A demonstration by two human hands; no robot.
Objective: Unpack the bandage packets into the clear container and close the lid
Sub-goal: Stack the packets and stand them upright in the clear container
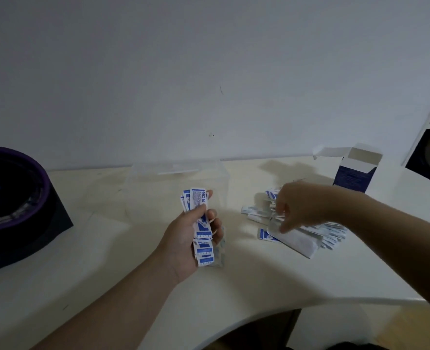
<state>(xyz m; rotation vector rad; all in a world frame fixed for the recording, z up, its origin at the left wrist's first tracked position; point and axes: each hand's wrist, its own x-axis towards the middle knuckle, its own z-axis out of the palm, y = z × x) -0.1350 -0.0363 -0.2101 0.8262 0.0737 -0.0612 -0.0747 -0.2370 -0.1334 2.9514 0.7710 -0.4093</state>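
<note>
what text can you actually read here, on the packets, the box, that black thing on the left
Stack in the left hand, top packet: only "口" reads; other characters and fine print blurred.
Blue box: print too small to read.
Black device, lit display: blurred glow.
Packet pile: nothing legible.

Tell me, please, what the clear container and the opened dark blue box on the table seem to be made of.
Clear container: apparently transparent rigid plastic, perhaps acrylic, smooth; the table shows through its walls.
Opened box: thin cardboard, likely; dark blue print outside, plain white inside, with creased, raised flaps.
</note>
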